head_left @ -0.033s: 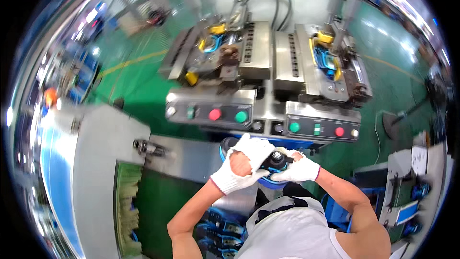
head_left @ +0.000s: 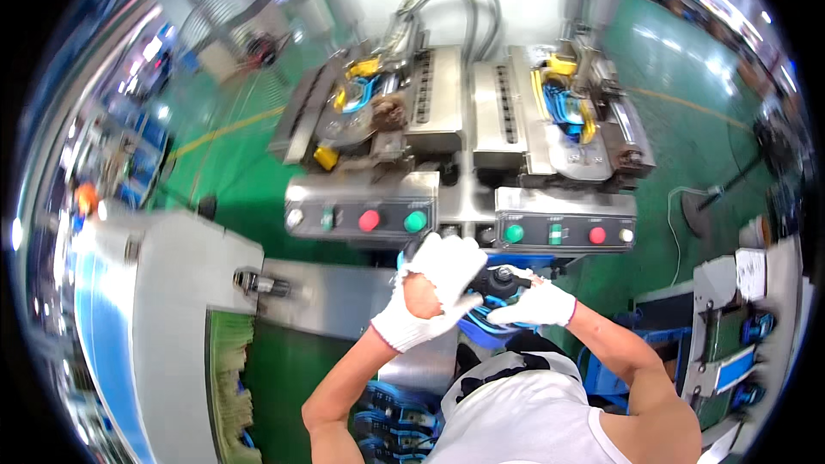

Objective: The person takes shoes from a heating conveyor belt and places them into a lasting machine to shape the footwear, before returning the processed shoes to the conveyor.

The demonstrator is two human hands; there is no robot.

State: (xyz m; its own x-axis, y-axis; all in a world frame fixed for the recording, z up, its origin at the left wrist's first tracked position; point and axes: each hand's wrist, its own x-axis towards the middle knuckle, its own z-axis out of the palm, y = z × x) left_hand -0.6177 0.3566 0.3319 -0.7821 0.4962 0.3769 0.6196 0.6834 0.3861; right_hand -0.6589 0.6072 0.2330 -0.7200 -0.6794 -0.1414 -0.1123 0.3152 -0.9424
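Observation:
My left hand point(head_left: 440, 282), in a white knitted glove with a gap over the back, grips a dark part with a blue edge point(head_left: 401, 259), mostly hidden beneath it. Its fingers reach forward, and the thumb points toward my right hand. My right hand point(head_left: 540, 302), also gloved, closes around the right side of a black-and-blue part point(head_left: 501, 278) with a round black knob on top. Blue strips show below the knob. Whether both hands hold one piece cannot be made out. Both hands are at waist height, just in front of the machine's control panels.
Ahead stands a two-station metal machine point(head_left: 438, 99) with a left button panel point(head_left: 361, 213) and a right button panel point(head_left: 563, 222). Blue pieces sit under yellow clamps. A grey conveyor housing point(head_left: 185, 266) is at left; several black-and-blue parts point(head_left: 391, 421) lie below. A rack point(head_left: 718, 335) stands right.
The view has shifted, so the machine appears farther left and slightly lower. My left hand has tilted, its fingers lifting and its thumb drawing back from the knob. My right hand stays on the part.

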